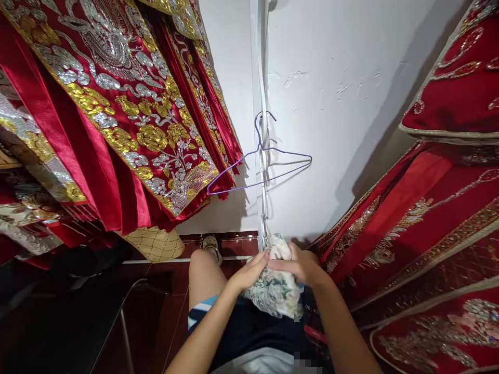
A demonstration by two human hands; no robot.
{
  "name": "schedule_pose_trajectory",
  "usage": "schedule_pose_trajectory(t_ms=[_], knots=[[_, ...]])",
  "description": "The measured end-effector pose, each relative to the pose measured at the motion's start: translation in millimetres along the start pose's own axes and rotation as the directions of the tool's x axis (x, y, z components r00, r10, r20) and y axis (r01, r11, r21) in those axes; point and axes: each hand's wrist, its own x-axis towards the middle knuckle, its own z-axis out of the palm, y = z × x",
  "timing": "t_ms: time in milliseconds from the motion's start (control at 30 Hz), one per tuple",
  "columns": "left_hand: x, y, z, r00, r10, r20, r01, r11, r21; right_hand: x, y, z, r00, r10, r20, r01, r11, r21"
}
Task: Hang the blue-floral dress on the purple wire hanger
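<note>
A bunched white cloth with a floral print (275, 293) hangs in front of my lap, its folds gathered at the top. My left hand (255, 267) grips the gathered part from the left. From the other side my right hand (298, 264) is closed round the same bunch, its fingers meeting those of my left hand. What kind of cloth piece it is I cannot make out. Above and beyond my hands, a bare purple wire hanger (259, 150) hangs by its hook against the wall.
Red embroidered garments with gold and silver sequins (152, 119) hang at the left, and more red beaded garments (390, 228) at the right. A white vertical strip (257, 62) runs down the wall. A black chair (78, 322) stands at lower left.
</note>
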Motion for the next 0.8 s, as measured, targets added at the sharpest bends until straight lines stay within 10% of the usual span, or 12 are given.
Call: schedule_pose_trajectory(t_ms=[200, 467, 633, 800], knots=[[-42, -30, -56.2, 0.995, -0.096, -0.001, 0.083, 0.848, 0.523, 1, -68, -28, 0.903, -0.202, -0.379, 0.133, 0.97, -0.201], [-57, 33, -138.4, 0.947, 0.171, -0.271, 0.091, 0.668, 0.739, 98, -97, -65, 0.651, -0.719, -0.243, 0.341, 0.563, -0.752], [-44, 64, -150.6, 0.902, 0.207, -0.38, 0.138, 0.695, 0.705, 143, -85, -78, 0.705, -0.673, -0.226, 0.299, 0.57, -0.766], [-32, 85, -149.0, 0.87, 0.263, -0.417, 0.087, 0.75, 0.655, 118, -88, -83, 0.663, -0.689, -0.291, 0.243, 0.567, -0.787]])
